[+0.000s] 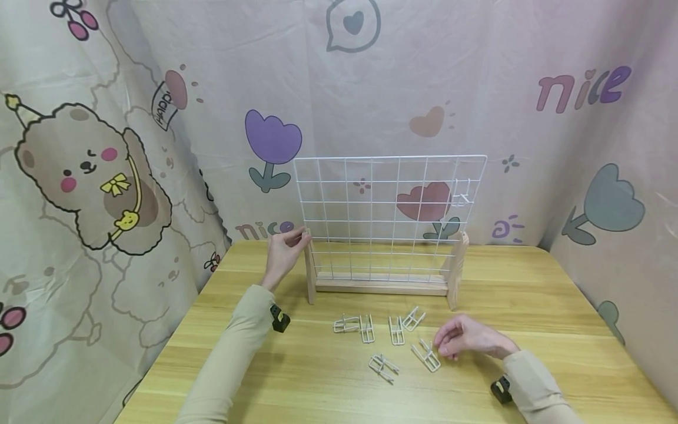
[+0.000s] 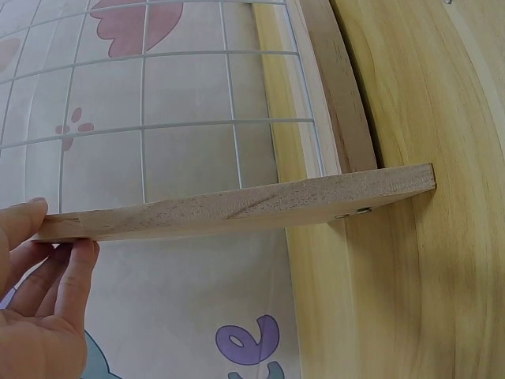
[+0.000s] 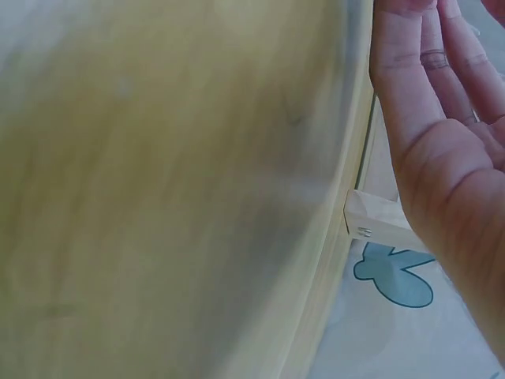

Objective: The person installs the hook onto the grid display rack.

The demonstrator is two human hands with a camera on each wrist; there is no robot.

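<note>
A white wire grid [image 1: 381, 221] stands upright in a wooden stand [image 1: 381, 287]. My left hand [image 1: 283, 254] pinches the top end of the stand's left side post [image 2: 237, 204], thumb on one face and fingers on the other in the left wrist view. My right hand [image 1: 468, 337] is low over the table with loosely bent fingers, fingertips right beside a white wire hook [image 1: 431, 364]. That hook lies on the tabletop. In the right wrist view the fingertips are cut off at the top edge. One white hook [image 1: 461, 199] hangs on the grid's upper right.
Several more white hooks lie in front of the stand, among them a left one [image 1: 346, 324] and a front one [image 1: 382, 365]. The stand's right post [image 1: 457, 271] is beyond my right hand. Printed curtains [image 1: 339, 88] rise behind the wooden table [image 1: 529, 306].
</note>
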